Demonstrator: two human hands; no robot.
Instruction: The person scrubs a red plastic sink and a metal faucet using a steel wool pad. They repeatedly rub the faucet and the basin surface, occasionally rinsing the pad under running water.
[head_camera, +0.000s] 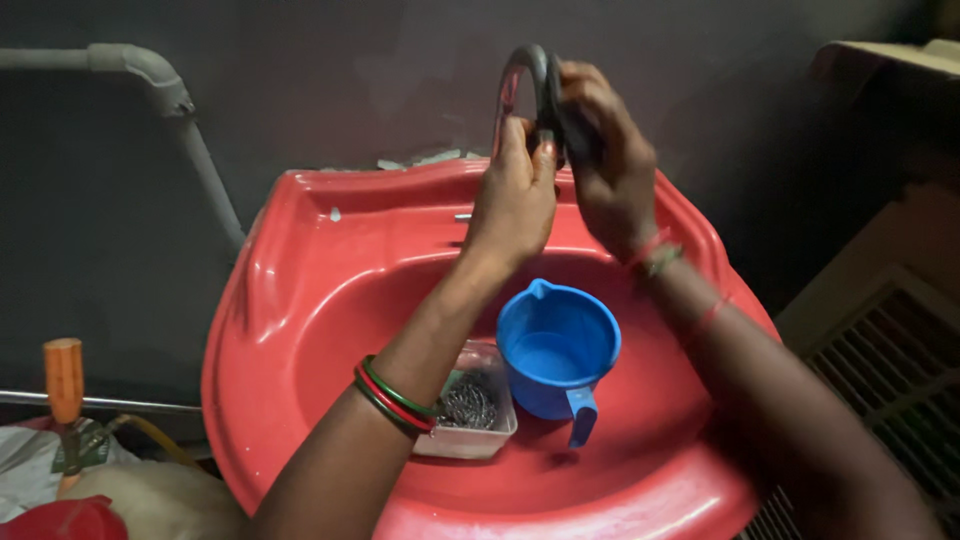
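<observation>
Both of my hands are raised at the curved metal faucet (520, 75) behind a red wash basin (290, 300). My left hand (515, 195) pinches a dark part under the spout. My right hand (605, 160) wraps around a dark grey piece on the faucet's right side. Below my arms, inside the basin, stands a blue plastic mug (555, 350) with water in it. Beside it sits a clear plastic tub (475, 440) holding a steel scrubber (468, 402).
A grey pipe (185, 125) runs along the dark wall at the left. An orange-handled tool (63, 385) stands at the lower left near bags and a red lid (60, 520). A slatted grille (890, 370) is at the right.
</observation>
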